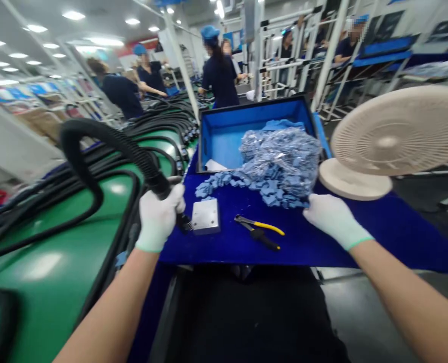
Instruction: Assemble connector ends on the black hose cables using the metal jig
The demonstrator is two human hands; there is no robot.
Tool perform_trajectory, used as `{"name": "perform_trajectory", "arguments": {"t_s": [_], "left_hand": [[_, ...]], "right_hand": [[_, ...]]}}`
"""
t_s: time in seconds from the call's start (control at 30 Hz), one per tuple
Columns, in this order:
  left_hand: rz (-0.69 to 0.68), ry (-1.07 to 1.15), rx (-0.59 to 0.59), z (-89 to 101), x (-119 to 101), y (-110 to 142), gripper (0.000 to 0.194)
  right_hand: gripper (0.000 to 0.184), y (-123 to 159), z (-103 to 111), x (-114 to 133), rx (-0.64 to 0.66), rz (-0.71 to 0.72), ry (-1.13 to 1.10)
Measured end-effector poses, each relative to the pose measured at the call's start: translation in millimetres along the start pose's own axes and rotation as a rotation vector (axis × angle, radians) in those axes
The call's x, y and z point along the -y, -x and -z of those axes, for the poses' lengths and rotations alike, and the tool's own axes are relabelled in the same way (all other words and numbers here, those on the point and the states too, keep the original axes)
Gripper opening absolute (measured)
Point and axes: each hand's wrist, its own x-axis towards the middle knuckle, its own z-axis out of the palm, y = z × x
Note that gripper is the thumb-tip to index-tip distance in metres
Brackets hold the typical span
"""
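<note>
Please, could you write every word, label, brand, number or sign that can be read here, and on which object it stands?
No text can be read.
Black hose, pliers, metal block, blue bin: no legible marking shows.
Blue-and-white panels, left background: too blurred to read.

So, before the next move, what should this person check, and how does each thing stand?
1. Left hand gripping the black hose: ok.
2. Right hand at the edge of the pile of blue pieces: ok.
3. One piece pinched in the right hand: cannot tell, its fingertips are hard to make out.
4. Hose clear of the metal block: cannot tell, its lower end is right beside it.
5. Pliers apart from both hands: ok.
6. All blue pieces inside the blue tray: not ok, many lie on the table.
</note>
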Motion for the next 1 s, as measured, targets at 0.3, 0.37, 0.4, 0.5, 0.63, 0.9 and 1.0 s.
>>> {"name": "perform_trajectory", "arguments": {"t_s": [0.3, 0.37, 0.4, 0.5, 0.63, 0.9, 1.0], "left_hand": [[-0.027, -0.019, -0.061, -2.8, 28, -14, 0.035], [-0.028, -0.015, -0.035, -3.9, 32, -14, 0.034], [-0.022, -0.025, -0.014, -4.4, 34, -14, 0.035], [0.014, -0.075, 0.044, -5.2, 39, -13, 0.036], [0.044, -0.091, 0.115, -2.9, 40, -14, 0.034], [0.046, -0.188, 0.130, 8.6, 44, -21, 0.040], [0.064, -0.148, 0.137, 9.4, 48, -24, 0.040]], "right_hand": [[0.045, 14, 15, 16, 0.116, 0.198, -0.523], [0.043, 25, 21, 35, 0.118, 0.305, -0.592], [0.043, 29, 25, 45, 0.122, 0.347, -0.625], [0.040, 33, 37, 81, 0.145, 0.452, -0.709], [0.038, 27, 46, 142, 0.278, 0.647, -0.832], [0.032, 1, 36, 252, 0.338, 0.869, -0.868], [0.039, -7, 27, 268, 0.389, 0.881, -0.871]]}}
